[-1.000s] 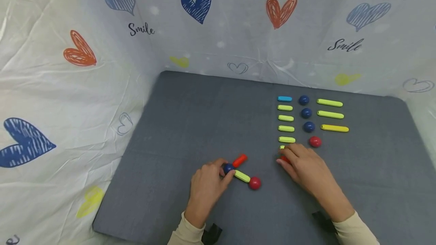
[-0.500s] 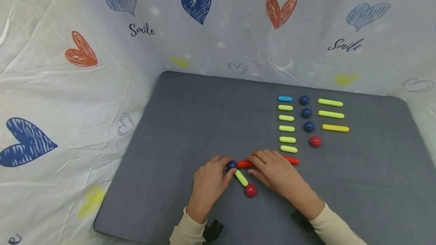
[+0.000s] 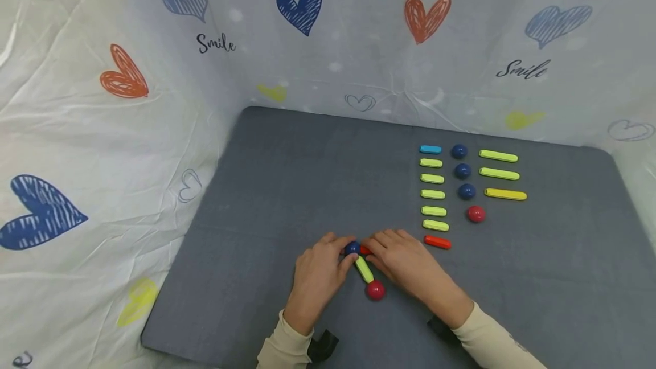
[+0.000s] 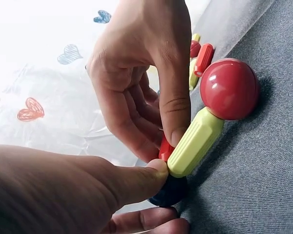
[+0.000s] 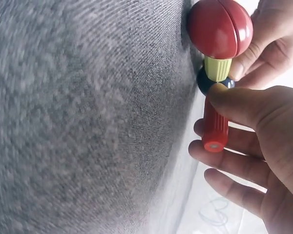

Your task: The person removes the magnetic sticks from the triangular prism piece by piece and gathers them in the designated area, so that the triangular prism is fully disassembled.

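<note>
My left hand (image 3: 318, 281) pinches a dark blue ball (image 3: 352, 247) between thumb and fingers, just above the grey mat. A short yellow-green magnetic rod (image 4: 195, 144) joins that ball to a red ball (image 4: 229, 89), which lies toward the mat's front. My right hand (image 3: 410, 266) pinches a short red magnetic rod (image 5: 216, 126) whose one end meets the blue ball; its free end shows a small metal dot in the right wrist view. Both hands are close together, and the right fingers cover most of the red rod in the head view.
On the grey mat (image 3: 287, 187), a column of short yellow-green rods (image 3: 433, 194) runs between a light blue rod (image 3: 430, 150) and another red rod (image 3: 438, 242). Beside it lie several blue and red balls (image 3: 476, 213) and longer yellow rods (image 3: 505, 194). A heart-printed sheet (image 3: 359, 44) hangs behind.
My right hand has left the second red rod at the column and moved left to grip the red rod at the blue ball. That rod and the yellow-green one have swung clockwise about the ball.
</note>
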The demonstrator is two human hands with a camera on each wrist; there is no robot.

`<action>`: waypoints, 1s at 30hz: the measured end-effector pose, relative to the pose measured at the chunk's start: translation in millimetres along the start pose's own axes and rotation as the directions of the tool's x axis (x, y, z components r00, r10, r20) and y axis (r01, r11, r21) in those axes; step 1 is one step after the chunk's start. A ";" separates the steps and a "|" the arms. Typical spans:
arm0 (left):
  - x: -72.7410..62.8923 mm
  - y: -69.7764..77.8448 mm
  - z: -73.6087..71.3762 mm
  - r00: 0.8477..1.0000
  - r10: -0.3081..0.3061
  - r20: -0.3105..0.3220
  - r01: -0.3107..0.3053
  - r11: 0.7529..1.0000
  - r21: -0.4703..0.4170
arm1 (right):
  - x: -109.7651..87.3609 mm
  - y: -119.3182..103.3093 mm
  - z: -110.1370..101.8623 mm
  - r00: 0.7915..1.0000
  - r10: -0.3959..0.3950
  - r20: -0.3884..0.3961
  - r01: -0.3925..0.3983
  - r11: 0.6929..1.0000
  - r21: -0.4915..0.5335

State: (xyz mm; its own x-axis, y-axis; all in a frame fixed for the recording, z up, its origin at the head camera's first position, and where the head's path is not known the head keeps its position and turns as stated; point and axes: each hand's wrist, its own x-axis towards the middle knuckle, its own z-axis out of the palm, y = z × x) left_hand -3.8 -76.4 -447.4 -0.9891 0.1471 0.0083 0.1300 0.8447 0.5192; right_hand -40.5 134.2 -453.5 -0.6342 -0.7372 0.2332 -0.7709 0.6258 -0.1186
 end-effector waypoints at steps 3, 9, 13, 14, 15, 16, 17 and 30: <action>-0.2 0.4 0.4 1.000 0.000 0.005 0.000 1.000 -0.013 | -0.2 -0.9 0.6 1.000 0.004 -0.001 -0.004 1.000 -0.001; 1.2 1.2 0.8 1.000 -0.002 0.009 0.002 1.000 -0.021 | 0.7 -0.9 1.6 1.000 0.008 -0.016 -0.009 1.000 -0.003; 1.8 1.6 1.1 1.000 -0.002 0.007 0.002 1.000 -0.022 | 1.3 0.0 2.2 1.000 0.004 -0.029 -0.004 1.000 -0.010; 1.9 1.7 1.2 1.000 0.000 0.006 0.000 1.000 -0.023 | 1.5 0.2 2.2 1.000 0.002 -0.031 -0.003 1.000 -0.012; 2.1 1.9 1.2 1.000 0.001 0.005 -0.001 1.000 -0.023 | 1.6 0.5 2.2 0.999 0.001 -0.034 -0.001 1.000 -0.013; 2.2 2.1 1.2 1.000 0.002 0.005 -0.002 1.000 -0.022 | 1.8 0.8 1.9 0.999 -0.001 -0.035 0.000 1.000 -0.015; 2.4 2.3 1.2 1.000 0.004 0.005 -0.004 1.000 -0.021 | 2.0 1.0 1.6 0.999 -0.002 -0.035 0.001 1.000 -0.016; 2.5 2.3 3.2 1.000 -0.005 -0.003 0.005 1.000 -0.012 | -9.2 14.1 -6.1 0.997 0.073 -0.014 -0.074 0.996 -0.046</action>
State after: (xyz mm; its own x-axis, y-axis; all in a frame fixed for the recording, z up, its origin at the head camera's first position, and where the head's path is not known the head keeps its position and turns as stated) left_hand -5.8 -72.5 -449.0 -0.9899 0.1413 0.0086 0.1244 0.8393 0.5293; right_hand -45.2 151.3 -451.4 -0.6881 -0.6856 0.2375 -0.7185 0.6895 -0.0910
